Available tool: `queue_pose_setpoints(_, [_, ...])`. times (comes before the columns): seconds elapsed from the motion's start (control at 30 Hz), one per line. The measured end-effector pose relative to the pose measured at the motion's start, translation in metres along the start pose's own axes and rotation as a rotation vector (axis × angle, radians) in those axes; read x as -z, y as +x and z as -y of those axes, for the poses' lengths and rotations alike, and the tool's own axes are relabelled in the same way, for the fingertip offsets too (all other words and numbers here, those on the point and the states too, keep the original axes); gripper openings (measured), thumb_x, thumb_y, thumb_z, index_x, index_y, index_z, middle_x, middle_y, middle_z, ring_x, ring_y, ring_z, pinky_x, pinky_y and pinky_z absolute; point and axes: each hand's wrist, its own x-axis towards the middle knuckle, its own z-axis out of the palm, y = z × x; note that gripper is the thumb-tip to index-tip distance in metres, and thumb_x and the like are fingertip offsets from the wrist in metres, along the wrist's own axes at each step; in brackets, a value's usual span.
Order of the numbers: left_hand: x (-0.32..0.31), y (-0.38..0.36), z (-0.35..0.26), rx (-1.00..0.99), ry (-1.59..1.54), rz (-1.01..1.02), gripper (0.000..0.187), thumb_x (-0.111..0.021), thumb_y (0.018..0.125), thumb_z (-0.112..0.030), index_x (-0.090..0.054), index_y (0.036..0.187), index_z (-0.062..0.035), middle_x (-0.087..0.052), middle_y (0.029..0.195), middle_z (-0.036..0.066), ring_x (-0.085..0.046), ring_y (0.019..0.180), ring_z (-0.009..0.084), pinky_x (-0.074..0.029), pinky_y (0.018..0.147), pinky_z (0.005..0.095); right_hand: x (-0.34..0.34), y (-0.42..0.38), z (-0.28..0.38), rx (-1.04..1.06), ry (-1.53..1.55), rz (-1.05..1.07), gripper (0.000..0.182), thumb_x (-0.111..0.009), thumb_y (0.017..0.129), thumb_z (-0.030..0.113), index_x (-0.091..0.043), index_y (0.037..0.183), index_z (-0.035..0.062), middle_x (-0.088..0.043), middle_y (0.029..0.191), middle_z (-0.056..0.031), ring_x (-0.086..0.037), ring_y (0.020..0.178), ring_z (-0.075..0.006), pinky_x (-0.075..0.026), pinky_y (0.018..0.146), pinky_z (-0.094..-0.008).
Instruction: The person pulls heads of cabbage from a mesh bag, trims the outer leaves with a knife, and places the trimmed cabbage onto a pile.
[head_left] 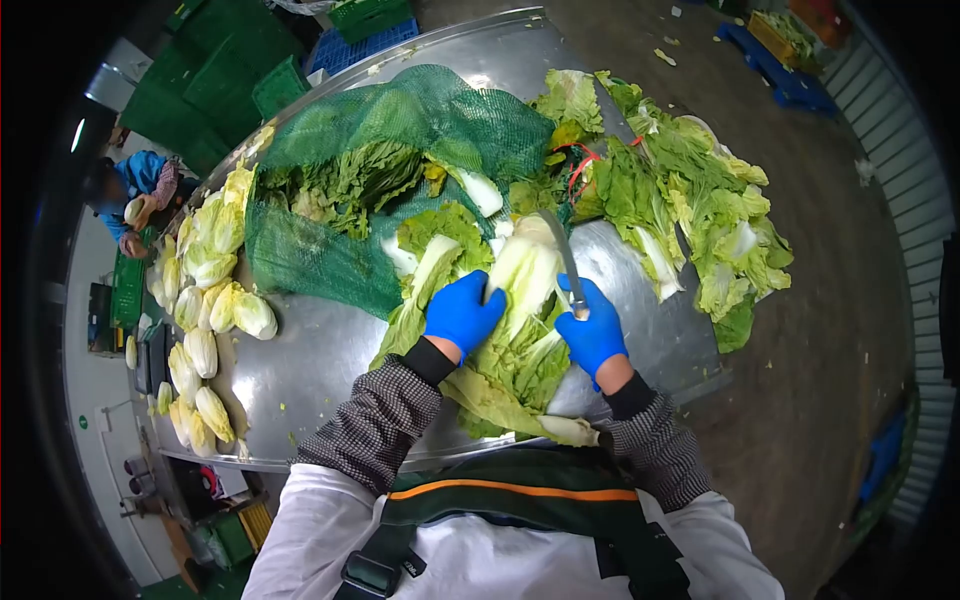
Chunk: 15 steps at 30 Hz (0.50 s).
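The hands are apart. The right hand [594, 332] is clamped on the handle of a knife [566, 255]; the left hand [463, 314] bears on the near left side of a cabbage [525, 275]. Its finger closure cannot be determined. The cabbage lies on the metal surface [305, 375], between the hands.

Progress, as judged: the pale heads [255, 315] grouped at left appear trimmed; the cabbage retains green outer leaves and appears partly trimmed. The green mesh bag [320, 265] contains untrimmed leafy cabbage [375, 180]. Loose leaves [735, 240] are piled at right.
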Motion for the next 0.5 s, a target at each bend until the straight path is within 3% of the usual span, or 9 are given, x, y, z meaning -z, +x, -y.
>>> queue_pose_setpoints(0.1, [-0.001, 0.007, 0.026, 0.092, -0.116, -0.057, 0.031, -0.060, 0.079, -0.034, -0.063, 0.084, -0.0035, -0.063, 0.077, 0.020, -0.061, 0.070, 0.0378, -0.048, 0.065, 0.0427, 0.021, -0.003, -0.010, 0.202, 0.146, -0.060, 0.046, -0.055, 0.075, 0.001, -0.059, 0.119, 0.0121, -0.057, 0.077, 0.0014, -0.048, 0.064, -0.0066, -0.043, 0.059, -0.0233])
queue_pose_setpoints(0.13, [-0.004, 0.009, 0.042, 0.137, -0.151, -0.070, 0.031, -0.060, 0.079, -0.034, -0.064, 0.085, -0.0033, -0.063, 0.077, 0.020, -0.061, 0.069, 0.0371, -0.049, 0.065, 0.0417, 0.033, 0.000, -0.027, 0.085, 0.115, -0.074, 0.046, -0.055, 0.075, 0.002, -0.059, 0.120, 0.0132, -0.056, 0.075, 0.0001, -0.049, 0.062, -0.0073, -0.044, 0.058, -0.0246])
queue_pose_setpoints(0.2, [-0.013, 0.025, 0.097, 0.233, -0.262, -0.063, 0.032, -0.061, 0.080, -0.031, -0.066, 0.088, -0.0007, -0.066, 0.074, 0.017, -0.063, 0.065, 0.0284, -0.049, 0.064, 0.0364, 0.053, 0.001, -0.045, 0.022, -0.144, -0.172, 0.045, -0.056, 0.077, 0.008, -0.059, 0.121, 0.0147, -0.061, 0.076, -0.0060, -0.057, 0.061, -0.0148, -0.047, 0.059, -0.0304])
queue_pose_setpoints(0.23, [-0.022, 0.031, 0.128, 0.347, -0.526, -0.029, 0.034, -0.062, 0.080, -0.028, -0.067, 0.093, 0.0029, -0.067, 0.075, 0.013, -0.062, 0.065, 0.0190, -0.049, 0.065, 0.0323, 0.063, 0.002, -0.061, -0.021, -0.323, -0.194, 0.047, -0.057, 0.077, 0.011, -0.056, 0.124, 0.0158, -0.062, 0.080, -0.0085, -0.059, 0.064, -0.0187, -0.048, 0.060, -0.0330])
queue_pose_setpoints(0.27, [-0.010, 0.033, 0.131, 0.472, -0.459, 0.055, 0.033, -0.062, 0.082, -0.026, -0.066, 0.091, 0.0051, -0.067, 0.075, 0.010, -0.061, 0.067, 0.0155, -0.049, 0.065, 0.0304, 0.071, 0.006, -0.078, -0.062, -0.503, -0.215, 0.050, -0.058, 0.078, 0.014, -0.053, 0.128, 0.0169, -0.063, 0.083, -0.0111, -0.062, 0.067, -0.0227, -0.049, 0.062, -0.0355])
queue_pose_setpoints(0.4, [-0.023, 0.018, 0.140, 0.405, -0.417, 0.033, 0.033, -0.059, 0.084, -0.026, -0.065, 0.095, 0.0047, -0.066, 0.078, 0.009, -0.061, 0.072, 0.0163, -0.049, 0.069, 0.0297, 0.074, -0.001, -0.082, -0.082, -1.018, -0.127, 0.064, -0.062, 0.082, 0.028, -0.037, 0.140, 0.0211, -0.063, 0.097, -0.0171, -0.064, 0.078, -0.0330, -0.051, 0.066, -0.0426])
queue_pose_setpoints(0.43, [-0.029, 0.016, 0.140, 0.370, -0.369, 0.016, 0.033, -0.058, 0.085, -0.026, -0.065, 0.096, 0.0045, -0.067, 0.080, 0.009, -0.061, 0.073, 0.0164, -0.049, 0.070, 0.0296, 0.063, -0.007, -0.059, 0.009, -0.944, -0.121, 0.071, -0.063, 0.083, 0.035, -0.029, 0.144, 0.0217, -0.062, 0.100, -0.0162, -0.065, 0.079, -0.0313, -0.052, 0.067, -0.0409])
queue_pose_setpoints(0.5, [-0.033, 0.013, 0.136, 0.298, -0.556, -0.016, 0.034, -0.058, 0.086, -0.027, -0.063, 0.101, 0.0037, -0.066, 0.089, 0.010, -0.061, 0.082, 0.0167, -0.048, 0.075, 0.0297, 0.038, -0.010, -0.012, 0.261, -0.826, -0.149, 0.072, -0.065, 0.080, 0.044, -0.038, 0.139, 0.0134, -0.064, 0.096, -0.0148, -0.065, 0.079, -0.0289, -0.052, 0.067, -0.0391])
